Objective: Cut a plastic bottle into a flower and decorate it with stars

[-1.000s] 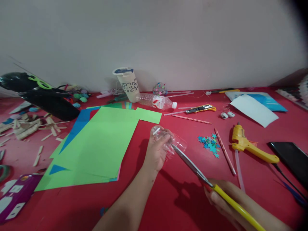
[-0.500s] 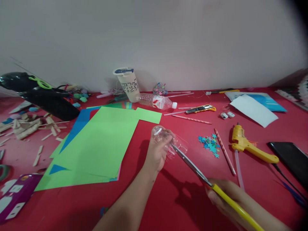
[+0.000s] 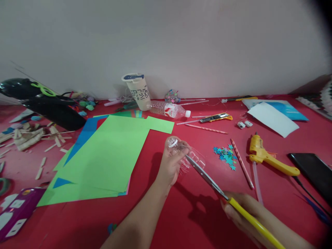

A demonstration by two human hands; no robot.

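Observation:
Above the red table, my left hand (image 3: 171,162) is wrapped round the neck end of a cut clear plastic bottle top (image 3: 193,157). A white ring circles the bottle's neck, and its cut edge faces right, sliced into thin strips below. In my right hand (image 3: 241,209) is a pair of scissors (image 3: 207,178) with yellow handles. Their blades point up and left and look nearly closed, with the tips at the plastic by my left thumb. Some fingers of my right hand are hidden behind the yellow handle.
Green paper sheets (image 3: 103,155) lie to the left. Behind are a whole plastic bottle (image 3: 168,109), a white cup (image 3: 138,91) and a box cutter (image 3: 216,118). Blue stars (image 3: 227,156), a yellow glue gun (image 3: 269,159) with a cord and a black phone (image 3: 312,173) lie to the right.
The bottle top has turned slightly in my left hand, its cut end shifting a little to the right. The scissors and my right hand have hardly moved.

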